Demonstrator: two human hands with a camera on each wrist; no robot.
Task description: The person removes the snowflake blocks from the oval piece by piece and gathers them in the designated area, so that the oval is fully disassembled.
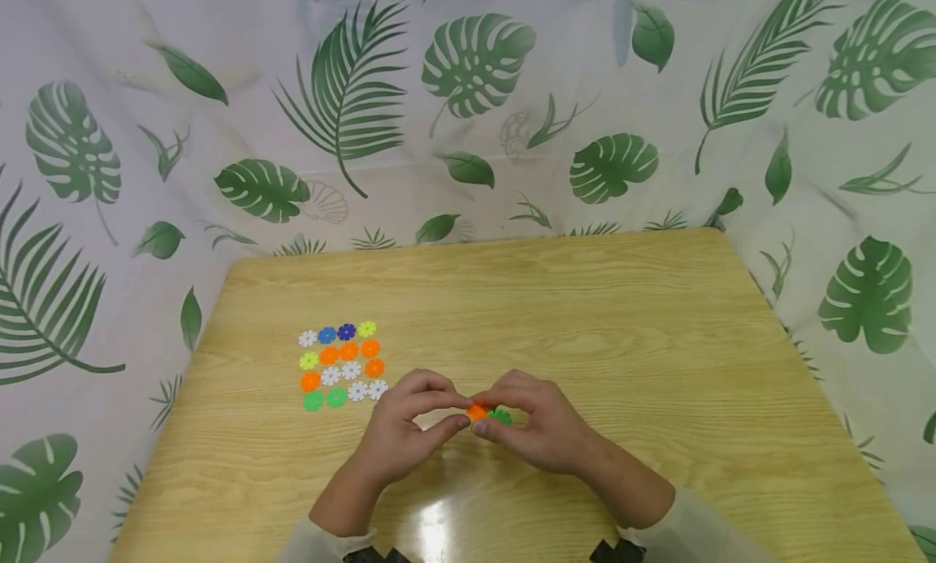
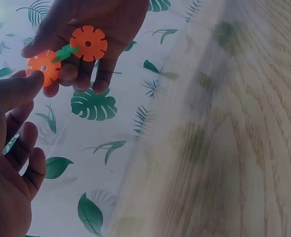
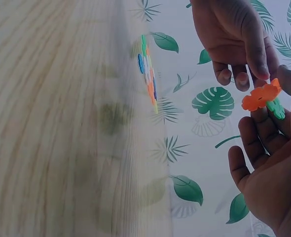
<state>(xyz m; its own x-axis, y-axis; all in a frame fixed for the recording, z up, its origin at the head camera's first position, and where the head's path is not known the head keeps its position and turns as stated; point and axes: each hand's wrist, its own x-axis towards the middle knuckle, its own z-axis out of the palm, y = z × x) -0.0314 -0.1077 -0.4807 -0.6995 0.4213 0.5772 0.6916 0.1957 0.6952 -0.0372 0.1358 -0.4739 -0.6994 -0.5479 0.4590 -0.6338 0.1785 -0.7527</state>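
Several notched plastic interlocking discs are joined in a short chain between my hands. In the left wrist view an orange disc [image 2: 44,66], a green disc [image 2: 66,52] seen nearly edge-on, and a second orange disc [image 2: 89,43] link together. My left hand [image 1: 405,425] pinches the near orange disc at its edge, thumb over its face. Opposite, my right hand [image 1: 544,425] holds the chain between thumb and fingers. From the head view, one orange disc [image 1: 478,412] and a green disc [image 1: 500,417] show; the right hand hides the rest.
Left of my hands, loose discs [image 1: 349,351] in white, blue, yellow, orange and green lie in rough rows on the wooden table [image 1: 621,303]. My left hand partly covers the nearest white disc [image 1: 377,389]. Leaf-printed cloth [image 1: 541,173] stands behind and beside the table.
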